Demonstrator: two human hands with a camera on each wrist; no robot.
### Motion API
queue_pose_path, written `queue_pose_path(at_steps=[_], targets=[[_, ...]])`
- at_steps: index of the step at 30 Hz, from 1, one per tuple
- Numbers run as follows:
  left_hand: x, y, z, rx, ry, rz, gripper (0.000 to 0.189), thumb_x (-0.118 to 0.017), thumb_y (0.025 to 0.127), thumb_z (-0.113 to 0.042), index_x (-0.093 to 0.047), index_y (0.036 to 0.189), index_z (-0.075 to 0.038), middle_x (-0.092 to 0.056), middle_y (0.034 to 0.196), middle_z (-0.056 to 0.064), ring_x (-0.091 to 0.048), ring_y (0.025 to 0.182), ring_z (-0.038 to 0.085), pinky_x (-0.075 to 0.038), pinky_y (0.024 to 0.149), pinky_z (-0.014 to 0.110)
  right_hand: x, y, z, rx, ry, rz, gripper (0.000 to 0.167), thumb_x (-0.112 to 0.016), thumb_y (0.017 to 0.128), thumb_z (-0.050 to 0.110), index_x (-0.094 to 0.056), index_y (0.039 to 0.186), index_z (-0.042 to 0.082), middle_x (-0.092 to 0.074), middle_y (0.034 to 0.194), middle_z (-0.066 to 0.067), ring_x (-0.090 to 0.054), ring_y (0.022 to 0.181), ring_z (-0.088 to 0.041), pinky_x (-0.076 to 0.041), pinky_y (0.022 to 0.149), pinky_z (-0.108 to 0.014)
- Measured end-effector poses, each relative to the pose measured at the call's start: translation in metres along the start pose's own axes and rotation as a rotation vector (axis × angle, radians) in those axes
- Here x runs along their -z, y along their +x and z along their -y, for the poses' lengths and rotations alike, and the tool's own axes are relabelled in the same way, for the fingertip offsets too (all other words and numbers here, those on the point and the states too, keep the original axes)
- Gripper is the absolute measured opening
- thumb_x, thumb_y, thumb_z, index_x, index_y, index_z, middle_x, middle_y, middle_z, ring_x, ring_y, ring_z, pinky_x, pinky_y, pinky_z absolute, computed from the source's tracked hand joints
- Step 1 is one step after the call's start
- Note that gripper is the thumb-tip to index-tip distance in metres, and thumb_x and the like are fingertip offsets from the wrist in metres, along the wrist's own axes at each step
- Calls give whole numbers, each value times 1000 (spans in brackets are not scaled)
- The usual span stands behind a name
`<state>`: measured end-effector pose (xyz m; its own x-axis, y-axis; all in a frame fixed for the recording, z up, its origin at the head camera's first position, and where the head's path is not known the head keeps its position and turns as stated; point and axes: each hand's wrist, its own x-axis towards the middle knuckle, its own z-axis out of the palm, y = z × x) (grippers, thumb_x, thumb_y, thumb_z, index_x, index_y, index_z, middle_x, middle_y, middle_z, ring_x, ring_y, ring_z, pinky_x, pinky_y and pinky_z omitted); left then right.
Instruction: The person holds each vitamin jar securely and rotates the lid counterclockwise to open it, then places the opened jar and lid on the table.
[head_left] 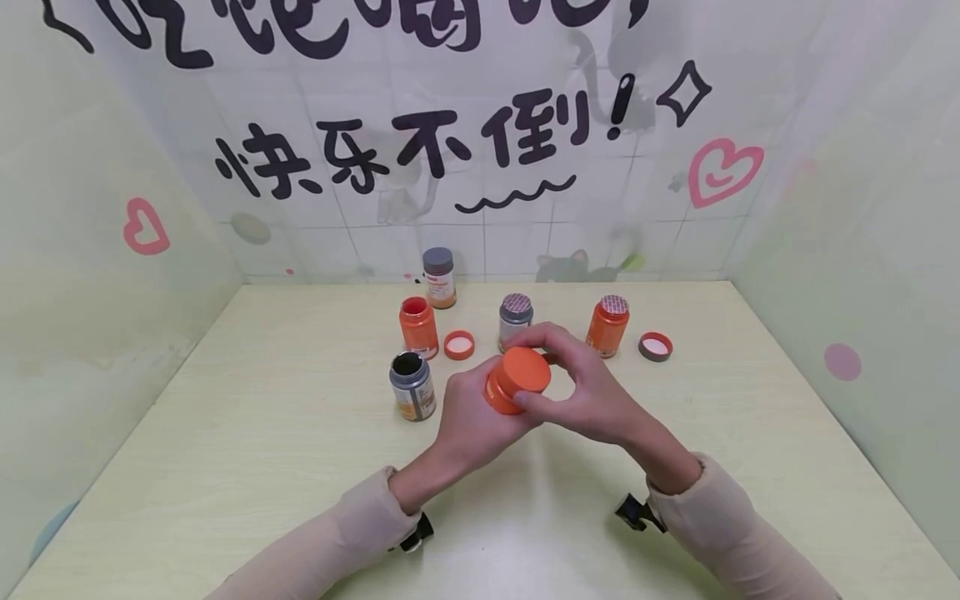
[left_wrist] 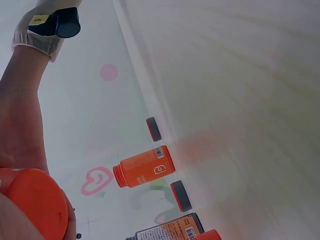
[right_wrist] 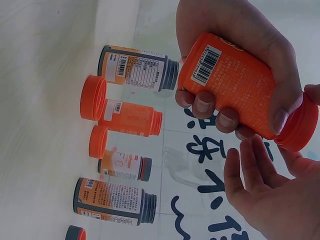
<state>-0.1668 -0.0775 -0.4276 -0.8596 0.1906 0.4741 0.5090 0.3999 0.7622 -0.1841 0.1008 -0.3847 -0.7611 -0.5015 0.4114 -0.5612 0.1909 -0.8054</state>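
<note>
My left hand [head_left: 472,417] grips an orange bottle [right_wrist: 230,80], fingers wrapped round its body, with the printed label and barcode showing in the right wrist view. At the neck of this bottle is an orange cap [head_left: 525,369]. The thumb and index finger of my right hand [head_left: 600,404] pinch the cap from its side, while the other fingers extend below it in the right wrist view. Both hands are over the middle of the table. Just beyond them stands a grey bottle [head_left: 516,317] with a patterned seal over its mouth, partly hidden by my right hand.
Left of the hands stand an uncapped grey bottle [head_left: 412,390] and an uncapped orange bottle [head_left: 418,332], with an orange cap [head_left: 459,345] beside it. A capped grey bottle [head_left: 439,283] is behind. At right are a sealed orange bottle [head_left: 606,329] and a grey cap [head_left: 656,347].
</note>
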Motion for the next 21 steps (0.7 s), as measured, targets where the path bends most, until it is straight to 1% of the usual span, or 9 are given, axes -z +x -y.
queue_pose_path(at_steps=[3,7,9,12,15,18,21], targets=[[0,0,0,-3,9,-4,41,-84,81,-24,-69,117,-9,-79,102,3,-75,89,15,-60,78,26,0,-1,0,11,6,26,49,-73,86,13,-61,133,9,-63,132,-4,-57,122,-19,-53,104,-41],[0,0,0,-10,16,-5,44,-84,82,-25,-68,120,-9,-79,100,3,-74,88,15,-60,77,25,1,-2,2,17,20,61,50,-68,87,13,-59,137,12,-62,136,-5,-57,125,-21,-52,107,-39],[-1,0,0,-13,15,-1,44,-84,82,-25,-68,120,-9,-79,101,3,-75,88,16,-60,78,26,1,-2,2,8,23,66,52,-68,88,15,-58,139,13,-61,139,-5,-56,128,-21,-51,109,-40],[-1,0,1,-4,2,7,42,-83,82,-26,-69,118,-10,-79,101,2,-74,89,15,-60,77,25,-1,0,4,-38,15,36,54,-73,87,18,-55,137,11,-61,137,-6,-57,125,-21,-50,106,-46],[-2,-1,2,9,-8,15,40,-84,81,-24,-70,116,-10,-79,102,1,-74,88,14,-60,76,24,-3,1,4,-96,-7,-20,50,-78,84,21,-56,128,11,-64,130,-3,-60,119,-19,-50,101,-50],[-2,-1,3,14,-6,16,39,-84,80,-22,-70,115,-10,-79,102,1,-74,87,13,-59,75,23,-4,2,3,-120,-22,-52,44,-80,83,21,-58,121,12,-66,125,-1,-62,114,-18,-52,99,-49],[-2,0,2,11,-1,15,40,-84,80,-22,-70,115,-10,-79,103,1,-74,88,14,-60,76,24,-3,1,3,-111,-11,-49,41,-80,84,19,-60,120,13,-66,126,0,-62,115,-18,-54,99,-45]])
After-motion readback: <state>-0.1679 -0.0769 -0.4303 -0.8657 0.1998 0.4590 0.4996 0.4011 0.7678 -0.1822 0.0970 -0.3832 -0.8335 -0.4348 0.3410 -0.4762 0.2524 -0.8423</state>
